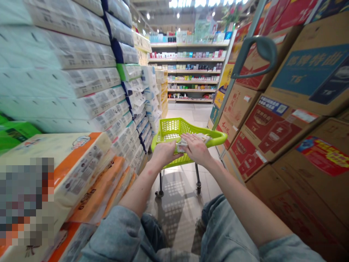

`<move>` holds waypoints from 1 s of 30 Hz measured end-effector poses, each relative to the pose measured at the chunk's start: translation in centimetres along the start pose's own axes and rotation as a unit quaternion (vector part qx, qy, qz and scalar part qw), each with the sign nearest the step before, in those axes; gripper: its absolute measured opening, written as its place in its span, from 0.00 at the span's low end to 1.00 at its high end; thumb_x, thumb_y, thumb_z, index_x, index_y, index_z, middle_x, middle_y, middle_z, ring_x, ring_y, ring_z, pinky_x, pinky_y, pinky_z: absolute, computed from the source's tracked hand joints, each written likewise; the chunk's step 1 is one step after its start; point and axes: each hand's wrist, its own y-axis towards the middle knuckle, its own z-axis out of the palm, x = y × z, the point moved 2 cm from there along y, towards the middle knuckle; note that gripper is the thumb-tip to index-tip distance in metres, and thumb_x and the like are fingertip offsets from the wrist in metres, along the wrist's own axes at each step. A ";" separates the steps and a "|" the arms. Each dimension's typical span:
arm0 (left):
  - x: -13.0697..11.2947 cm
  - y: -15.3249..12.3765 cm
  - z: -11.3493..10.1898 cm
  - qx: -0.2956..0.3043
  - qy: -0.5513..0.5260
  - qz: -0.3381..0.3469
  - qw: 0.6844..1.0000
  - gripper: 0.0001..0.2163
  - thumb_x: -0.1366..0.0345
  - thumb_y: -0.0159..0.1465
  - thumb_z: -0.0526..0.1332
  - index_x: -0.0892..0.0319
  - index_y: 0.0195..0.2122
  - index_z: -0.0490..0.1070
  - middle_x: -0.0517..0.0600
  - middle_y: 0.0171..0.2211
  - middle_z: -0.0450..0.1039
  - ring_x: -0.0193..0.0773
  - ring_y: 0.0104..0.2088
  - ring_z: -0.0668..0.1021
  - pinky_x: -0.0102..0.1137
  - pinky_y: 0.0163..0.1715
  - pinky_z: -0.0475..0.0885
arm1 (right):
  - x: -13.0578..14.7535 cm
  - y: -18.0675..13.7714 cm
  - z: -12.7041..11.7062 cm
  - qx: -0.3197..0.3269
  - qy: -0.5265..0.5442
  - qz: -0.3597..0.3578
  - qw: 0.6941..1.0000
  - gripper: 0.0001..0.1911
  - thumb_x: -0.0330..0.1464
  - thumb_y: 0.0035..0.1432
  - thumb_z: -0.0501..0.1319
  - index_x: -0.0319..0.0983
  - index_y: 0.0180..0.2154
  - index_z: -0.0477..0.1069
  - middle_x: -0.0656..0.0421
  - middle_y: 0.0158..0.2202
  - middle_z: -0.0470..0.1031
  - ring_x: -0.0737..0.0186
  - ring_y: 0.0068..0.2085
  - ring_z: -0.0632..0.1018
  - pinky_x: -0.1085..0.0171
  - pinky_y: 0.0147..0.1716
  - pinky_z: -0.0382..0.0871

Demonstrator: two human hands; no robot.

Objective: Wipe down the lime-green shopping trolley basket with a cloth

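Note:
A lime green shopping basket on wheels (174, 128) stands in the aisle in front of me. Both my hands reach over its near rim. My left hand (163, 152) is closed around a pale wrapped package (182, 145) at the rim. My right hand (196, 147) lies on top of the same package, fingers stretched forward and slightly spread, a ring on one finger. The basket's grey pull handle (257, 51) rises to the upper right. My knees in blue jeans show at the bottom.
Stacked tissue and paper packs (81, 91) wall the left side. Cardboard cartons (286, 120) are piled high on the right. The tiled aisle floor (188, 112) runs ahead to shelves of goods (191, 69) at the far end.

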 end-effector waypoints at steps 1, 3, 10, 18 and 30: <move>0.0 0.0 0.0 0.004 -0.001 0.002 1.000 0.27 0.42 0.60 0.53 0.61 0.47 0.68 0.56 0.36 0.76 0.44 0.36 0.79 0.31 0.33 0.67 | -0.4 -0.1 -0.2 0.003 0.001 0.001 1.000 0.23 0.37 0.62 0.51 0.35 0.57 0.64 0.51 0.58 0.67 0.56 0.60 0.65 0.55 0.61 0.52; -0.1 0.0 -0.1 0.005 0.000 0.005 1.000 0.24 0.42 0.60 0.53 0.59 0.40 0.70 0.55 0.34 0.76 0.44 0.35 0.79 0.31 0.33 0.67 | -1.6 -0.5 -0.7 0.002 -0.018 0.041 0.999 0.23 0.41 0.63 0.51 0.38 0.56 0.66 0.52 0.59 0.66 0.53 0.61 0.63 0.51 0.60 0.51; -1.5 0.1 -0.1 -0.024 -0.003 0.000 1.000 0.21 0.45 0.60 0.55 0.60 0.37 0.69 0.55 0.33 0.76 0.44 0.33 0.78 0.31 0.32 0.68 | -3.3 -0.9 -1.2 -0.022 -0.090 0.202 0.975 0.24 0.46 0.62 0.50 0.40 0.51 0.71 0.49 0.58 0.67 0.44 0.59 0.63 0.45 0.56 0.51; -1.7 0.2 0.1 -0.042 -0.009 0.007 0.999 0.22 0.45 0.62 0.52 0.62 0.38 0.69 0.57 0.33 0.75 0.44 0.34 0.78 0.33 0.34 0.68 | -0.6 0.6 -0.9 0.014 -0.039 0.041 0.998 0.20 0.41 0.63 0.50 0.42 0.53 0.68 0.54 0.52 0.72 0.54 0.54 0.68 0.54 0.56 0.53; -3.2 -0.3 -0.4 -0.062 -0.006 0.009 0.998 0.20 0.46 0.63 0.51 0.61 0.36 0.68 0.56 0.33 0.74 0.44 0.34 0.76 0.34 0.32 0.66 | -7.5 -0.4 -3.1 0.031 -0.060 0.250 0.966 0.23 0.47 0.63 0.48 0.40 0.42 0.74 0.53 0.38 0.78 0.53 0.39 0.76 0.60 0.39 0.63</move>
